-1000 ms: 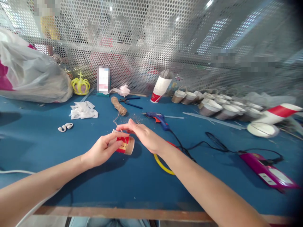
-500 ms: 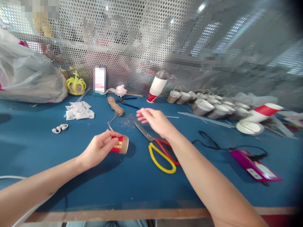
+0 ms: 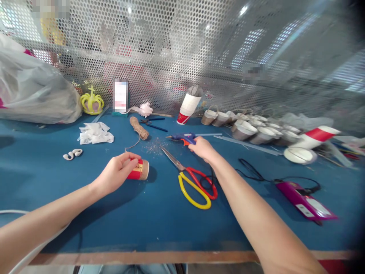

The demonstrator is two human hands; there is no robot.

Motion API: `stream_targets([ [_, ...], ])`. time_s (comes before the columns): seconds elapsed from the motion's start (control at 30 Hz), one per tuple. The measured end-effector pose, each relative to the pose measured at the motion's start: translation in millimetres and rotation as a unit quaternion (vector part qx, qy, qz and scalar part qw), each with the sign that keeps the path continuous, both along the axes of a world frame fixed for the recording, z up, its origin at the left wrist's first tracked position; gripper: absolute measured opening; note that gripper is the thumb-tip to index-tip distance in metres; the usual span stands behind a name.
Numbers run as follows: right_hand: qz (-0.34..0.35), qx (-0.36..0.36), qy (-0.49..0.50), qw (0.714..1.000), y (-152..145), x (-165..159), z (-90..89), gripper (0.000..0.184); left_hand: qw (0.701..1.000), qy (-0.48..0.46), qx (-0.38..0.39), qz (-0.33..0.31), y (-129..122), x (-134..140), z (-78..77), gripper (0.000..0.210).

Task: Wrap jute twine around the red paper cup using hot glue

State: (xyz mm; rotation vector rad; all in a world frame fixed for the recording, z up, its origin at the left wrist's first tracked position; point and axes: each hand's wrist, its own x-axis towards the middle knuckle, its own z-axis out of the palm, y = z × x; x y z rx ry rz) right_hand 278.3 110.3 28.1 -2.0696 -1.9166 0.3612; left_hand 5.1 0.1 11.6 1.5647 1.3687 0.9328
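My left hand (image 3: 115, 171) is closed around a red paper cup (image 3: 136, 172) lying on its side, with brown twine wrapped around one end. A strand of twine runs from the cup to a twine bundle (image 3: 138, 128) farther back. My right hand (image 3: 203, 147) grips the handle of a blue hot glue gun (image 3: 182, 137) with an orange trigger; its nozzle points left. A clear glue stick sticks out of the gun's back end. Between my hands lie large scissors (image 3: 178, 164) with one red and one yellow handle, blades pointing away from me.
Blue-handled pliers (image 3: 155, 125) lie behind the scissors. A stack of paper cups (image 3: 189, 106) leans near the perforated metal screen (image 3: 159, 49). Several twine-wrapped cups (image 3: 245, 129) stand at right, near a purple power strip (image 3: 306, 199). White scraps (image 3: 96, 133) and white earbuds (image 3: 72, 154) lie at left.
My right hand has moved right from above the scissors' tip and taken hold of the glue gun, which now shows. My left hand and the cup have shifted slightly left.
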Motion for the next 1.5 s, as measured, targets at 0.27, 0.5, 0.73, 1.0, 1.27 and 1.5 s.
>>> stream_targets([
  [0.27, 0.111, -0.077, 0.307, 0.942, -75, -19, 44.1, 0.014, 1.0, 0.009, -0.009, 0.01, 6, -4, -2.1, 0.035],
  [0.5, 0.202, -0.071, 0.271, 0.939, -117, -50, 34.4, 0.021, 0.999, 0.028, 0.013, 0.013, 8, -4, -2.5, 0.034],
  [0.73, 0.225, -0.025, 0.148, 0.963, -126, -54, 21.8, 0.022, 0.999, 0.027, 0.013, 0.014, 7, -3, -1.4, 0.035],
  [1.0, 0.266, 0.077, 0.031, 0.96, -129, -57, 24.5, 0.018, 0.999, 0.031, 0.009, 0.021, 7, -2, 1.5, 0.034],
  [1.27, 0.296, 0.072, -0.013, 0.952, -130, -55, 25.2, 0.023, 0.999, 0.036, 0.014, 0.026, 7, -1, 3.8, 0.033],
  [1.5, 0.281, 0.039, -0.016, 0.959, -133, -56, 27.4, 0.017, 0.999, 0.041, 0.018, 0.028, 7, -2, 2.2, 0.034],
])
